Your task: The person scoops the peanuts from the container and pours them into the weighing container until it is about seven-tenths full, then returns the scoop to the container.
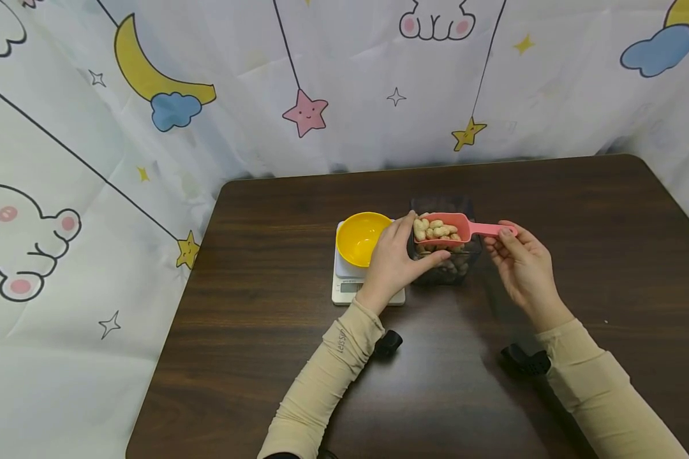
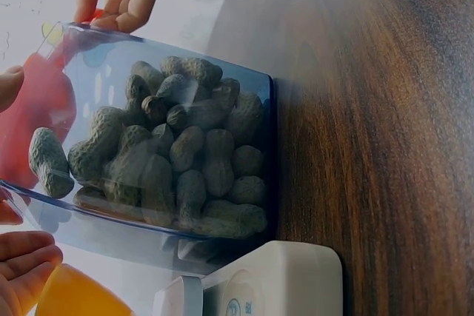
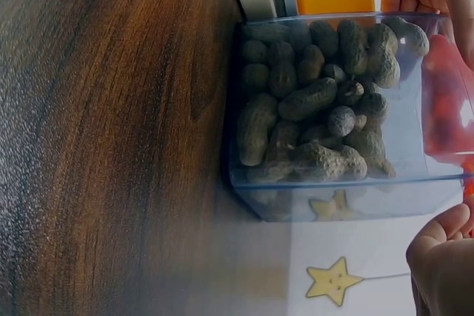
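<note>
A pink scoop [image 1: 442, 231] heaped with unshelled peanuts [image 1: 436, 228] lies level in the mouth of a clear, blue-tinted plastic container [image 2: 159, 220]. My right hand [image 1: 522, 264] pinches the end of the scoop's handle [image 1: 488, 229] between thumb and fingers, right of the container. More peanuts [image 3: 311, 101] fill the container's lower part. At the container's left side my left hand [image 1: 395, 258] grips near the rim, thumb across the front and fingers along the left wall. Just left of that hand sits a yellow bowl [image 1: 362, 239], partly covered by it.
Under the bowl is a white kitchen scale [image 1: 344, 290] with a small display, close against the container's left. The dark wooden table [image 1: 264, 357] ends at a patterned curtain [image 1: 356, 146] along the back and left. Each wrist carries a black camera.
</note>
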`<state>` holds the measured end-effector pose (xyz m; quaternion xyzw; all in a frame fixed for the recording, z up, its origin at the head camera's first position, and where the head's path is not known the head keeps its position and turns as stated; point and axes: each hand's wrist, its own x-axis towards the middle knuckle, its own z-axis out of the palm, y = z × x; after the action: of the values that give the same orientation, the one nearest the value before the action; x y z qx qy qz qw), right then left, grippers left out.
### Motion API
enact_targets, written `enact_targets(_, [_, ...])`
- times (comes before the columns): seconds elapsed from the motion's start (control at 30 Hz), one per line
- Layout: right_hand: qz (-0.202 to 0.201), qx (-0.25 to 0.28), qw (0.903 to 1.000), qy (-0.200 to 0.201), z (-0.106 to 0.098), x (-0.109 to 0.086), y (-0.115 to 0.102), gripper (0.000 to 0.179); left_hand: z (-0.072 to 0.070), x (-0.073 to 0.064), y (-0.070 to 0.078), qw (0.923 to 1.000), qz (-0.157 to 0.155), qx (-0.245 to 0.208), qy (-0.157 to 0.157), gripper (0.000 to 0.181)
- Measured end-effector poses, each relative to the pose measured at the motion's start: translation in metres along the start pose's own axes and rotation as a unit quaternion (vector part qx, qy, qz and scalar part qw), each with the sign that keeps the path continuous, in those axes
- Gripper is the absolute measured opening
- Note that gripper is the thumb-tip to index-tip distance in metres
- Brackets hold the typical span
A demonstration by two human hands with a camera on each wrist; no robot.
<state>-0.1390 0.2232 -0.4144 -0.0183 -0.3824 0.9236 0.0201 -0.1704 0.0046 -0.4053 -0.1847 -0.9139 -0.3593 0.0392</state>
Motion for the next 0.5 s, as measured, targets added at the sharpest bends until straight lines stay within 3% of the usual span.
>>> enact_targets(0.5, [0.016, 0.017, 0.9997, 0.000, -0.0003, -0.0006, -0.0010, 0.017, -0.0033, 0.0007, 0.0006, 0.9998, -0.008, -0.011, -0.014, 0.089])
